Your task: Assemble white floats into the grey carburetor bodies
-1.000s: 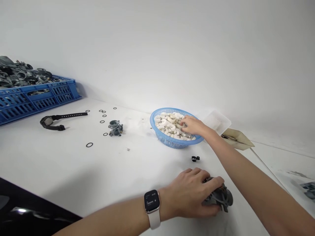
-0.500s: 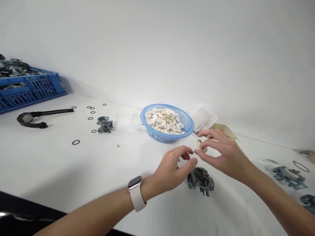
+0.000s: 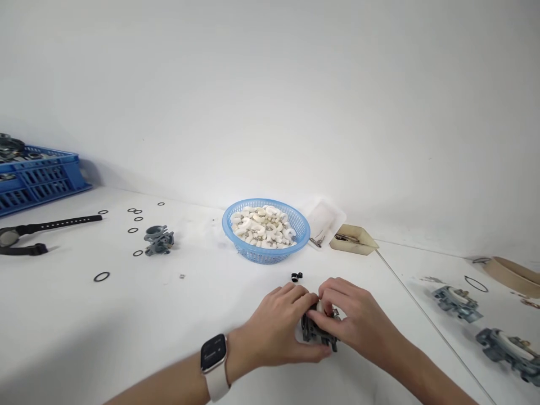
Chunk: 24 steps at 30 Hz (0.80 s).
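A grey metal carburetor body [image 3: 317, 332] rests on the white table low in the middle. My left hand [image 3: 276, 329], with a white watch on its wrist, is wrapped around the body's left side. My right hand [image 3: 353, 322] is closed over its top and right side, pinching a small white part [image 3: 319, 307] against it. Behind them stands a blue round basket [image 3: 265, 254] heaped with white C-shaped parts [image 3: 264, 226]. Two small black rings [image 3: 296, 277] lie just beyond my fingers.
Another grey carburetor [image 3: 158, 239] sits at the left among several black O-rings [image 3: 102, 276]. A black wristwatch [image 3: 25, 233] and a blue crate [image 3: 36, 180] lie far left. A clear bag [image 3: 323, 220] and tan tray [image 3: 353, 238] sit behind the basket; more carburetors [image 3: 458, 298] are on the right.
My right hand left the basket with a white part and came down onto the carburetor. My left hand let go briefly, then gripped the carburetor again. The view shifted right.
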Each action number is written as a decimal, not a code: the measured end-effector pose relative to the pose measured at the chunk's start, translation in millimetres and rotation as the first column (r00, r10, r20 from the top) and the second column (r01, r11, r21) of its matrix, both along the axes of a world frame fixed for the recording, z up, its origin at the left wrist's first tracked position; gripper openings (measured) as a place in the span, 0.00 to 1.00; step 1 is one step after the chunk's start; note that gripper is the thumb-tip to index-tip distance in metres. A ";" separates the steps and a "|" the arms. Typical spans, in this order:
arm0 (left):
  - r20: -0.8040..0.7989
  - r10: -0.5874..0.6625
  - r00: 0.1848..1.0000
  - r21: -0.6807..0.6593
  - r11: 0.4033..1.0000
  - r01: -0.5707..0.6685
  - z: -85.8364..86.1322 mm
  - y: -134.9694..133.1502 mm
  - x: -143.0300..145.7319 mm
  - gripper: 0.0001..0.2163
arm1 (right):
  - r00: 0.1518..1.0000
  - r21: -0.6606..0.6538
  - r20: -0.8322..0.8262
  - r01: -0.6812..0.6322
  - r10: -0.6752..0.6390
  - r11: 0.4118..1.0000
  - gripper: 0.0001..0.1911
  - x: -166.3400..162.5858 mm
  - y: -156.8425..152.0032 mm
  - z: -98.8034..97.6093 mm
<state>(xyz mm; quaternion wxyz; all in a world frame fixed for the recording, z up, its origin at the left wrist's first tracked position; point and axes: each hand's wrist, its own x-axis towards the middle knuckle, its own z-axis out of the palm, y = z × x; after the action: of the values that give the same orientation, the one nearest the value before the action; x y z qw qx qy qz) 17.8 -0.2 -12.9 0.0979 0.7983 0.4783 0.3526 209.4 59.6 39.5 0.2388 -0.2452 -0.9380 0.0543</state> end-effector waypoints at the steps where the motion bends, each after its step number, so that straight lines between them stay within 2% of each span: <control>1: 0.001 -0.002 1.000 -0.005 1.000 0.002 -0.9 0.3 -0.2 0.24 | 1.000 0.001 0.007 0.007 -0.007 1.000 0.18 -1.7 0.5 0.5; 3: 0.010 -0.006 1.000 -0.011 1.000 0.006 -2.5 0.3 -0.4 0.25 | 0.999 -0.031 0.032 0.015 -0.014 0.999 0.15 -2.4 8.3 5.6; 5: -0.005 0.006 1.000 -0.012 1.000 -0.006 -3.2 -0.7 -0.5 0.24 | 0.997 -0.092 0.050 0.057 -0.052 0.994 0.13 0.2 29.3 15.8; 7: -0.029 0.026 0.999 -0.015 1.000 -0.026 -3.0 -2.0 -0.8 0.21 | 0.984 -0.115 0.064 0.171 -0.165 0.978 0.16 3.7 63.0 28.1; 9: -0.040 0.041 0.998 -0.026 0.999 -0.042 -2.5 -2.8 -1.1 0.18 | 0.941 -0.083 0.167 0.310 -0.293 0.947 0.15 4.9 102.8 37.5; 11: -0.045 0.044 0.998 -0.029 0.999 -0.046 -2.5 -2.7 -1.5 0.17 | 0.921 -0.079 0.229 0.342 -0.317 0.936 0.13 1.7 139.7 40.0; 13: -0.062 0.043 0.997 -0.025 0.999 -0.045 -3.5 -1.9 -1.8 0.18 | 0.903 -0.072 0.286 0.354 -0.320 0.933 0.11 -6.1 167.9 34.7; 16: -0.092 0.035 0.995 -0.015 0.999 -0.036 -6.1 -0.6 -2.1 0.19 | 0.874 -0.032 0.368 0.352 -0.317 0.935 0.08 -22.4 193.3 17.5; 20: -0.106 0.042 0.993 0.007 0.999 -0.042 -10.5 0.9 -2.6 0.21 | 0.841 0.022 0.454 0.321 -0.296 0.947 0.10 -39.6 210.4 -6.0; 24: -0.137 0.035 0.990 0.041 0.999 -0.030 -13.5 1.7 -3.2 0.22 | 0.831 0.072 0.455 0.326 -0.322 0.943 0.14 -43.9 222.2 -19.3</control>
<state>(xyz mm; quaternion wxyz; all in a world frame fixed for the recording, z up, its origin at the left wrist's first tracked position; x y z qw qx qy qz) 14.6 1.5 -26.4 0.0434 0.8146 0.4901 0.3073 165.5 281.8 20.3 0.0144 -0.4071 -0.9123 -0.0426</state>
